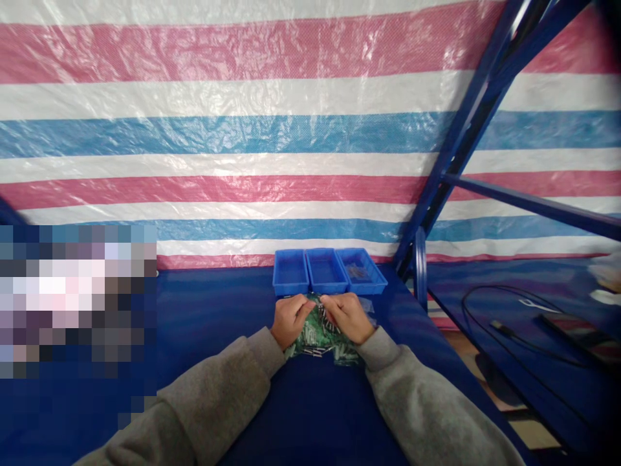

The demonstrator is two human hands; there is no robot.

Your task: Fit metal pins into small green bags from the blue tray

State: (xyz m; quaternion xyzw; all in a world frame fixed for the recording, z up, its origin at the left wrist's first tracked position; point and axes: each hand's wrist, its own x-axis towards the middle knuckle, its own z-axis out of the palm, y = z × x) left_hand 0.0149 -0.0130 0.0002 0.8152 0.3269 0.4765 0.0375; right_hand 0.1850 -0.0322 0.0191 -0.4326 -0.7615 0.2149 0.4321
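Note:
A green-tinted clear plastic bag (314,331) with many small metallic pieces lies on the blue table, between my hands. My left hand (291,318) is closed on the bag's upper left edge, thumb against the curled fingers. The upper right edge is pinched in my right hand (348,316). Both hands are close together, with a small gap between the thumbs. Just beyond them stand three blue trays: the left tray (291,269) and middle tray (326,268) show bare bottoms, while the right tray (361,270) holds small clear pieces.
The blue table (204,310) reaches a striped plastic sheet (242,136) behind it. A blue metal frame (449,155) slants up at the right. Beyond it, a second table carries a black cable (514,333). A pixelated area covers the left side.

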